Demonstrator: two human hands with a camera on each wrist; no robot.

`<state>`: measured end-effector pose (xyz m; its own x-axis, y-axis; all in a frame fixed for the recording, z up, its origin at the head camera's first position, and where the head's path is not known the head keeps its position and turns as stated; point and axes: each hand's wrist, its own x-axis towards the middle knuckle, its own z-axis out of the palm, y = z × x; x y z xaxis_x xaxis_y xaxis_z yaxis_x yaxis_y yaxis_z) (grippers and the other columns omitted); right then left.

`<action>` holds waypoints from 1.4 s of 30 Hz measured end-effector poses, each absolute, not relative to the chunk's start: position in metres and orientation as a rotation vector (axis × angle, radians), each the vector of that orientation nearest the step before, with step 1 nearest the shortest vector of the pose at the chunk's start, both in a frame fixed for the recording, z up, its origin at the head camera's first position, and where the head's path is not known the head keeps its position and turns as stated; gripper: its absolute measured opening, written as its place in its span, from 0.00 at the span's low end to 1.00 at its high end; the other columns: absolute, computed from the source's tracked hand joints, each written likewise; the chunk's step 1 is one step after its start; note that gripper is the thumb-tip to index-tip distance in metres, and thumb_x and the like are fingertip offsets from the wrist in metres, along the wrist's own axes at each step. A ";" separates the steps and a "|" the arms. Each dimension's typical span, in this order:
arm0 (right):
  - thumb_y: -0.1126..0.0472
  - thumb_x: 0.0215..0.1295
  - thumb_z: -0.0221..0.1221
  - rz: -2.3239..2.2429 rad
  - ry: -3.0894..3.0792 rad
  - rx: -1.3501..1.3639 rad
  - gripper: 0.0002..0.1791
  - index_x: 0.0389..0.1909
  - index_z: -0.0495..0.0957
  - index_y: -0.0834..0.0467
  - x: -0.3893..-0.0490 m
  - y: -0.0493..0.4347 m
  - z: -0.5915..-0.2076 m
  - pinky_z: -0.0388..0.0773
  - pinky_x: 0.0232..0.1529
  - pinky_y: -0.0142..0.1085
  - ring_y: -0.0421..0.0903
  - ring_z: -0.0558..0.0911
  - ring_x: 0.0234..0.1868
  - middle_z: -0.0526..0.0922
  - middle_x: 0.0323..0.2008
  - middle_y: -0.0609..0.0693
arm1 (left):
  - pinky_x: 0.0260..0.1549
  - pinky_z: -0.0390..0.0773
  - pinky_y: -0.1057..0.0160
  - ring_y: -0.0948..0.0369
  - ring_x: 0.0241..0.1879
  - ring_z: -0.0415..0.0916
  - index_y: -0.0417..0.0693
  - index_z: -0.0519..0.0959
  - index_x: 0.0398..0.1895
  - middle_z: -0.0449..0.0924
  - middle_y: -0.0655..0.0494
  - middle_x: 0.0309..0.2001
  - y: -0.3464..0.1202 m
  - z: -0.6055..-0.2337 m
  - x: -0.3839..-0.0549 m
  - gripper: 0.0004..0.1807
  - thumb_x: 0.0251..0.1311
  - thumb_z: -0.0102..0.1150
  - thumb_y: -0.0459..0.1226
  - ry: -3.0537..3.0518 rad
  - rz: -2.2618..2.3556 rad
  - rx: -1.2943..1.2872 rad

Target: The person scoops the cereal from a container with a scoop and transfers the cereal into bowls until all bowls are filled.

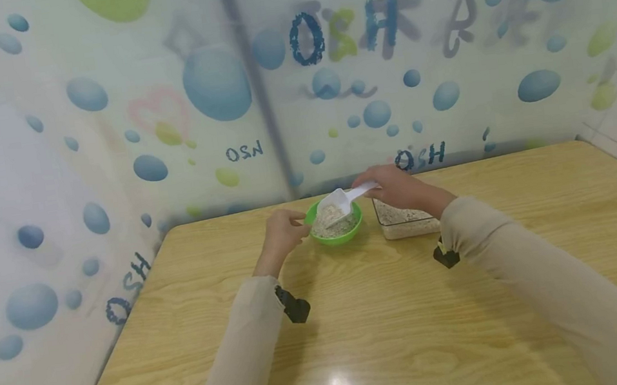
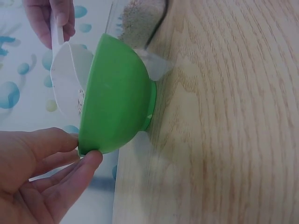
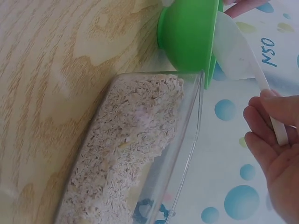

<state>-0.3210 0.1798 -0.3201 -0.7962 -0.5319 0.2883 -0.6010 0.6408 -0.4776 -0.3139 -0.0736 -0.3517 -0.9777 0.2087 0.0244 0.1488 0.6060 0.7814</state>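
Observation:
A green bowl [image 1: 338, 238] of pale flakes like oats [image 1: 324, 224] stands on the wooden table. My left hand [image 1: 283, 233] pinches the bowl's left rim, thumb outside and fingers at the edge, as the left wrist view shows. With my right hand [image 1: 397, 186] I hold a white scoop [image 1: 339, 201] by its handle, fingers curled round it. The scoop's head is tilted over the bowl, with flakes at its mouth. Right beside the bowl is a clear rectangular container [image 3: 154, 182] holding more of the same flakes, partly under my right hand in the head view.
The wooden table [image 1: 372, 320] reaches back to a pale wall [image 1: 300, 128] printed with blue and green drops. More of this patterned wall runs along the left side. A dark device [image 1: 295, 306] is strapped at my left wrist, another [image 1: 445, 255] at my right.

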 end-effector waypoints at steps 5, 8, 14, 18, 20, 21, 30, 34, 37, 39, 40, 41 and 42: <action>0.73 0.57 0.58 0.840 -2.691 0.959 0.15 0.47 0.77 0.66 -0.321 0.179 -0.321 0.72 0.46 0.48 0.56 0.76 0.46 0.78 0.44 0.60 | 0.31 0.80 0.60 0.48 0.37 0.80 0.33 0.74 0.53 0.80 0.38 0.41 -0.074 -0.352 -0.314 0.19 0.57 0.58 0.30 2.753 1.329 0.310; 0.74 0.56 0.59 0.807 -2.669 0.963 0.15 0.46 0.78 0.66 -0.321 0.179 -0.321 0.71 0.47 0.49 0.56 0.76 0.45 0.79 0.43 0.60 | 0.31 0.80 0.60 0.48 0.37 0.80 0.33 0.74 0.53 0.80 0.38 0.41 -0.074 -0.351 -0.314 0.19 0.56 0.58 0.29 2.748 1.333 0.310; 0.74 0.55 0.60 0.798 -2.645 0.981 0.15 0.45 0.78 0.66 -0.319 0.180 -0.319 0.72 0.45 0.48 0.55 0.77 0.44 0.80 0.40 0.59 | 0.31 0.80 0.59 0.49 0.37 0.80 0.32 0.74 0.52 0.79 0.37 0.42 -0.073 -0.350 -0.313 0.19 0.56 0.57 0.28 2.743 1.336 0.299; 0.75 0.55 0.59 0.777 -2.648 0.984 0.15 0.45 0.79 0.66 -0.317 0.182 -0.319 0.73 0.45 0.47 0.55 0.77 0.43 0.79 0.40 0.59 | 0.33 0.80 0.58 0.48 0.38 0.80 0.31 0.74 0.53 0.79 0.36 0.43 -0.073 -0.351 -0.313 0.19 0.57 0.57 0.28 2.723 1.343 0.299; 0.75 0.54 0.60 0.751 -2.643 0.983 0.15 0.45 0.79 0.66 -0.316 0.183 -0.318 0.73 0.44 0.47 0.55 0.77 0.43 0.80 0.40 0.59 | 0.33 0.80 0.58 0.48 0.38 0.80 0.32 0.73 0.53 0.79 0.37 0.43 -0.073 -0.352 -0.314 0.19 0.57 0.57 0.28 2.716 1.341 0.302; 0.75 0.54 0.60 0.734 -2.640 0.987 0.15 0.44 0.79 0.65 -0.316 0.183 -0.317 0.73 0.44 0.47 0.55 0.77 0.43 0.80 0.40 0.59 | 0.33 0.80 0.58 0.48 0.38 0.80 0.32 0.73 0.53 0.79 0.37 0.42 -0.073 -0.352 -0.314 0.19 0.57 0.57 0.29 2.714 1.340 0.304; 0.77 0.53 0.59 0.688 -2.588 1.037 0.16 0.44 0.79 0.65 -0.309 0.187 -0.308 0.74 0.44 0.46 0.55 0.78 0.43 0.80 0.40 0.58 | 0.33 0.80 0.59 0.49 0.38 0.79 0.31 0.73 0.53 0.78 0.37 0.44 -0.073 -0.353 -0.314 0.20 0.57 0.56 0.28 2.708 1.374 0.324; 0.76 0.54 0.59 0.673 -2.633 0.991 0.16 0.45 0.79 0.65 -0.310 0.191 -0.307 0.73 0.46 0.47 0.55 0.77 0.44 0.80 0.41 0.58 | 0.32 0.80 0.60 0.49 0.38 0.80 0.31 0.73 0.53 0.78 0.37 0.44 -0.072 -0.353 -0.312 0.19 0.57 0.56 0.28 2.711 1.372 0.318; 0.76 0.53 0.60 0.663 -2.647 0.942 0.17 0.45 0.80 0.63 -0.311 0.194 -0.304 0.72 0.47 0.48 0.55 0.77 0.45 0.80 0.42 0.57 | 0.31 0.80 0.60 0.50 0.37 0.80 0.31 0.73 0.53 0.79 0.37 0.42 -0.072 -0.353 -0.311 0.19 0.57 0.56 0.28 2.719 1.375 0.321; 0.75 0.53 0.60 0.659 -2.651 0.917 0.17 0.45 0.80 0.63 -0.311 0.196 -0.302 0.70 0.49 0.50 0.55 0.77 0.45 0.81 0.42 0.57 | 0.31 0.80 0.60 0.50 0.37 0.80 0.31 0.73 0.53 0.79 0.37 0.42 -0.072 -0.352 -0.311 0.19 0.57 0.56 0.28 2.727 1.369 0.323; 0.75 0.54 0.60 0.663 -2.652 0.904 0.16 0.45 0.80 0.62 -0.311 0.198 -0.301 0.68 0.51 0.53 0.55 0.77 0.46 0.81 0.42 0.57 | 0.31 0.80 0.60 0.50 0.37 0.80 0.31 0.73 0.53 0.79 0.37 0.43 -0.072 -0.351 -0.311 0.19 0.57 0.56 0.28 2.730 1.368 0.320; 0.74 0.54 0.60 0.664 -2.648 0.899 0.16 0.45 0.80 0.62 -0.311 0.200 -0.300 0.67 0.51 0.53 0.55 0.77 0.46 0.81 0.42 0.57 | 0.31 0.80 0.60 0.50 0.37 0.80 0.31 0.73 0.52 0.79 0.37 0.43 -0.073 -0.350 -0.311 0.19 0.56 0.56 0.28 2.734 1.363 0.317; 0.74 0.54 0.60 0.669 -2.644 0.894 0.16 0.44 0.80 0.62 -0.311 0.201 -0.299 0.68 0.50 0.54 0.55 0.77 0.45 0.81 0.42 0.57 | 0.31 0.80 0.61 0.50 0.37 0.80 0.31 0.74 0.52 0.79 0.37 0.44 -0.073 -0.349 -0.311 0.19 0.56 0.56 0.28 2.736 1.358 0.313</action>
